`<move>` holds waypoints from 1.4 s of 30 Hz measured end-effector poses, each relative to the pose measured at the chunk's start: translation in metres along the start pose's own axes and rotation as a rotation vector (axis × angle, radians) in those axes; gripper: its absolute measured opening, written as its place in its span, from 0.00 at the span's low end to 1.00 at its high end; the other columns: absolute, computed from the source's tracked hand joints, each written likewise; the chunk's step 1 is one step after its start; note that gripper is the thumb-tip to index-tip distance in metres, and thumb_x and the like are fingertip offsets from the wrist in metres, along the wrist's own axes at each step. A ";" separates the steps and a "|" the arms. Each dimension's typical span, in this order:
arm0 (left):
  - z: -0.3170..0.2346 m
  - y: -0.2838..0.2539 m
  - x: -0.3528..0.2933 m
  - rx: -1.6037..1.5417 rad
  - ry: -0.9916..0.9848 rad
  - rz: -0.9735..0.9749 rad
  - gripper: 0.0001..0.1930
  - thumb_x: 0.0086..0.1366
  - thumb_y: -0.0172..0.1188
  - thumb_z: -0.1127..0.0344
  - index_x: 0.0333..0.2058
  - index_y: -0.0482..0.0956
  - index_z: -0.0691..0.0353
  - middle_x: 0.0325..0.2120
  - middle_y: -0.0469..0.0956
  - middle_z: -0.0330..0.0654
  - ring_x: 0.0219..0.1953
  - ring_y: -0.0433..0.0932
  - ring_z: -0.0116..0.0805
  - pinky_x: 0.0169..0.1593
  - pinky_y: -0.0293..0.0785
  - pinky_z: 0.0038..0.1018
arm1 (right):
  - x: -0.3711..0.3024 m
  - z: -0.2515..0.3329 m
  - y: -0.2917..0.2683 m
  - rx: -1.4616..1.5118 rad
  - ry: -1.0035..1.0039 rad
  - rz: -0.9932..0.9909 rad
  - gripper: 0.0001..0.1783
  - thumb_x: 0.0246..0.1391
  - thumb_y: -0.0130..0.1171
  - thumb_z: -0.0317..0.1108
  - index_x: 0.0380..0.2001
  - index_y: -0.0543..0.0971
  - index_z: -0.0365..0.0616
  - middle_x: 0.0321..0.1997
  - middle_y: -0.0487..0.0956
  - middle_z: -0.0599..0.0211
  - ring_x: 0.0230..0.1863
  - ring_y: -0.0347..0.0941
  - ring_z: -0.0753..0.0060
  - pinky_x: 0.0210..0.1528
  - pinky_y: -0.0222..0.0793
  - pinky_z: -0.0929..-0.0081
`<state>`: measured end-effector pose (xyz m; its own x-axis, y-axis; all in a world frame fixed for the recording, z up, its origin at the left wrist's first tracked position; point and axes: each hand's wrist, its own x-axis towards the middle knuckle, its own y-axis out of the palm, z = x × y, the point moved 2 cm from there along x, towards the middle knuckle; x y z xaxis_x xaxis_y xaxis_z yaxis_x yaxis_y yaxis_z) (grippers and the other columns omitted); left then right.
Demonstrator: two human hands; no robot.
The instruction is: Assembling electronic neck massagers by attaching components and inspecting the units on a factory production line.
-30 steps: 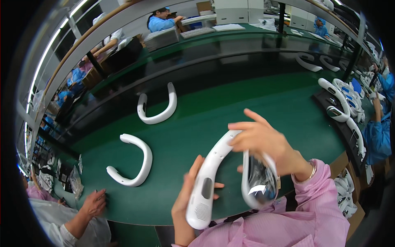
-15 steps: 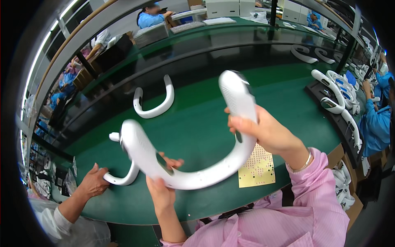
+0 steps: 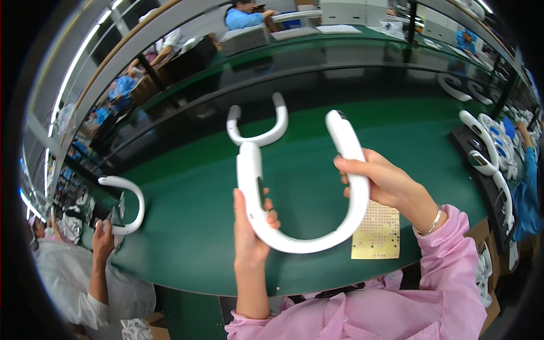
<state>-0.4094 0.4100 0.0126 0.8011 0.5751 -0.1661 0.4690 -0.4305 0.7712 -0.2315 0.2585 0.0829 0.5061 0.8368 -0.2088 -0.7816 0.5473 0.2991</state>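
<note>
A white U-shaped neck fan is held up over the green table between my two hands, its open ends pointing away from me. My left hand is wrapped round the left arm of the fan, thumb on the outer side and fingertips showing inside the curve. On the other arm, my right hand grips from the right, with the thumb lying across the front. Beyond it, a second white neck fan lies on the table, close behind the held fan's left tip.
A yellow sheet with rows of small dots lies by my right forearm. At left, a co-worker's hand holds another neck fan. A black tray with white fan parts stands at right, a cardboard box below it.
The fan in my hands has turned to stand more upright, facing me more squarely. The co-worker's fan has moved left, away from mine. The whole view has shifted slightly.
</note>
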 end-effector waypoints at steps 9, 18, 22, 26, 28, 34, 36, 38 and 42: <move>0.011 -0.031 0.024 0.418 0.114 -0.054 0.22 0.69 0.43 0.57 0.53 0.65 0.68 0.48 0.70 0.48 0.47 0.72 0.37 0.52 0.70 0.32 | 0.148 -0.012 -0.103 0.675 -0.108 -0.320 0.18 0.54 0.57 0.34 0.43 0.64 0.39 0.37 0.70 0.58 0.40 0.70 0.63 0.46 0.70 0.59; 0.021 -0.051 0.039 0.610 0.163 -0.124 0.11 0.65 0.47 0.67 0.43 0.74 0.61 0.37 0.75 0.37 0.36 0.72 0.23 0.40 0.69 0.21 | 0.226 -0.048 -0.054 -1.253 -0.693 -0.151 0.33 0.47 0.60 0.37 0.56 0.64 0.35 0.63 0.60 0.49 0.65 0.53 0.52 0.64 0.52 0.63; 0.020 -0.064 0.038 0.597 0.185 -0.121 0.11 0.65 0.47 0.66 0.43 0.73 0.61 0.37 0.75 0.36 0.36 0.71 0.22 0.41 0.69 0.21 | 0.254 -0.074 -0.031 -1.560 -0.911 -0.046 0.23 0.44 0.64 0.37 0.44 0.72 0.40 0.51 0.69 0.53 0.62 0.56 0.48 0.67 0.42 0.50; 0.005 -0.073 0.033 0.690 0.384 -0.172 0.12 0.64 0.50 0.67 0.45 0.73 0.60 0.39 0.74 0.37 0.39 0.72 0.25 0.43 0.69 0.22 | 0.232 -0.056 -0.013 -1.395 -0.889 0.058 0.17 0.46 0.62 0.37 0.37 0.73 0.40 0.37 0.68 0.59 0.47 0.62 0.55 0.63 0.44 0.55; 0.006 -0.070 0.033 0.774 0.533 -0.198 0.13 0.62 0.51 0.70 0.46 0.72 0.60 0.41 0.74 0.38 0.41 0.72 0.27 0.44 0.68 0.23 | 0.191 -0.035 0.003 -1.267 -0.892 0.047 0.15 0.47 0.60 0.37 0.36 0.72 0.40 0.35 0.67 0.60 0.46 0.61 0.57 0.60 0.47 0.60; -0.040 -0.010 -0.023 1.574 1.103 -0.031 0.43 0.48 0.70 0.59 0.60 0.59 0.62 0.58 0.61 0.51 0.62 0.56 0.48 0.66 0.45 0.42 | 0.053 0.029 0.022 -1.127 -0.749 0.658 0.19 0.46 0.61 0.43 0.37 0.75 0.41 0.38 0.70 0.64 0.45 0.61 0.61 0.52 0.53 0.66; -0.042 0.002 -0.028 1.463 1.064 0.304 0.40 0.43 0.73 0.59 0.54 0.66 0.64 0.46 0.73 0.49 0.51 0.71 0.46 0.59 0.61 0.40 | 0.029 0.029 0.007 -0.928 -0.633 0.763 0.23 0.48 0.61 0.46 0.40 0.76 0.39 0.40 0.71 0.65 0.43 0.62 0.65 0.48 0.58 0.68; -0.040 0.011 -0.036 1.404 0.819 0.452 0.37 0.40 0.75 0.60 0.49 0.69 0.66 0.37 0.75 0.45 0.40 0.75 0.39 0.49 0.69 0.34 | 0.009 0.022 -0.010 -0.731 -0.457 0.629 0.25 0.50 0.61 0.49 0.41 0.76 0.37 0.45 0.71 0.61 0.44 0.64 0.68 0.48 0.61 0.70; -0.017 0.013 -0.047 1.035 0.690 0.380 0.31 0.40 0.75 0.61 0.40 0.69 0.69 0.28 0.75 0.40 0.28 0.75 0.27 0.33 0.73 0.24 | -0.010 -0.006 -0.022 -0.433 -0.495 0.433 0.40 0.46 0.62 0.58 0.52 0.68 0.37 0.51 0.69 0.58 0.50 0.66 0.68 0.53 0.62 0.70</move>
<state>-0.4471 0.3895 0.0408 0.7362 0.4035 0.5434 0.5718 -0.8003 -0.1804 -0.2215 0.2376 0.0733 0.1479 0.9383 0.3126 -0.9674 0.2029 -0.1513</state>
